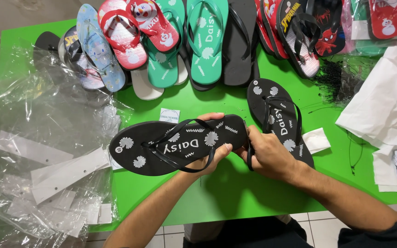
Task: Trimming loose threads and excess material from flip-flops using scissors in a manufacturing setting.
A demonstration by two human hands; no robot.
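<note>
Two bare hands meet over a green table (235,193), both on one black flip-flop (161,149) printed with white daisies and squiggles. The left hand (210,154) grasps it near the heel end, thumb on the printed top face and fingers (212,117) curled round the far edge, so the sandal lies sideways with its toe pointing away to that hand's left. The right hand (269,154) closes on the heel end, just beside the left, and pinches a thin dark piece (250,154) there; whether that is a strap or a tie cannot be told.

Just beyond the right hand, partly under its knuckles, the matching black flip-flop (276,112) lies flat on the table. Right of that hand a small white paper (317,140) sits near the sandal, and farther right lies crumpled white wrapping paper (382,101). Beyond the left hand a small white tag (169,115) rests on the table. Far beyond both hands runs a row of coloured flip-flops (207,41), green, red, blue and black. Well left of the left hand spreads a heap of clear plastic bags (47,151) with white card strips.
</note>
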